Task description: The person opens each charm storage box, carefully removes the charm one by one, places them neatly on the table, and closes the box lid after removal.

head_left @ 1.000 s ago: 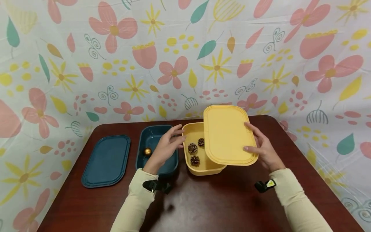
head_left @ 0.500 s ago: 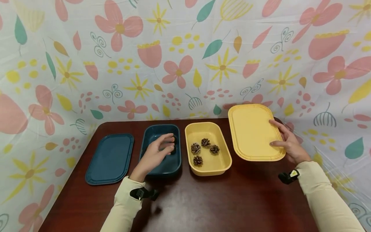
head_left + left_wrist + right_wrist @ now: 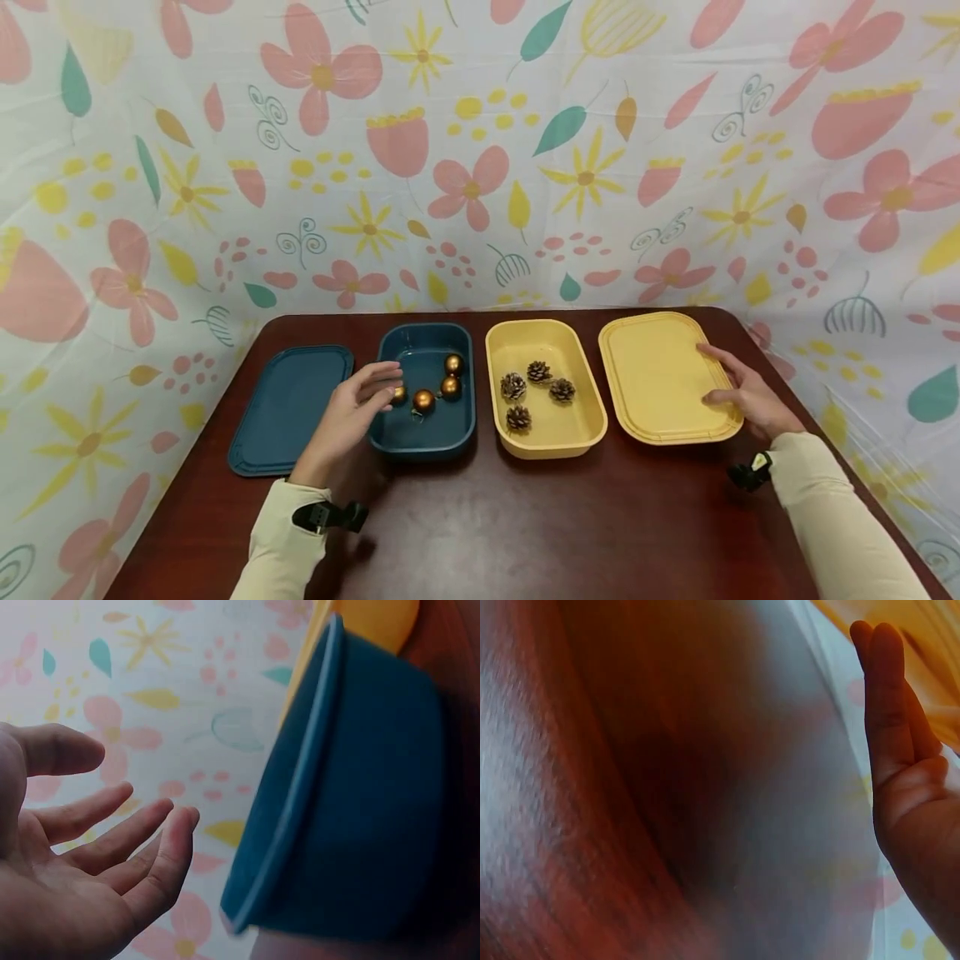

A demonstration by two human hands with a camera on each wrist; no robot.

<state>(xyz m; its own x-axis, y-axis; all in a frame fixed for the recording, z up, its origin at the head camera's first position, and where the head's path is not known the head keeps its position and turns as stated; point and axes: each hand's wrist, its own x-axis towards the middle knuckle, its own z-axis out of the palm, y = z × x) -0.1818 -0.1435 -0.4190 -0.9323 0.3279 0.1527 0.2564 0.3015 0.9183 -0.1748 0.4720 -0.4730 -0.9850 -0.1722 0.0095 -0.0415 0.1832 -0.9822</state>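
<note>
My right hand [image 3: 752, 400] grips the yellow lid [image 3: 667, 379] by its right edge, thumb on top. Low over the table's right side, the lid lies almost flat; whether it touches the table I cannot tell. My left hand [image 3: 348, 417] holds nothing, its fingers loosely bent over the left rim of the blue box [image 3: 431, 446]. In the left wrist view its fingers are apart from the blue box [image 3: 367, 802]. Several gold Christmas baubles [image 3: 423, 402] lie in that box, one partly hidden by the fingers. Several pine cones [image 3: 517, 418] sit in the yellow box [image 3: 551, 446].
A blue lid [image 3: 281, 417] lies flat on the dark red-brown table [image 3: 525, 525], left of the blue box. The two boxes stand side by side with a narrow gap. A flower-patterned cloth [image 3: 480, 100] hangs behind the table's back edge.
My right hand has carried the yellow lid off the yellow box, to the right and down, uncovering the pine cones. My left hand has moved left, from between the boxes to the blue box's left side.
</note>
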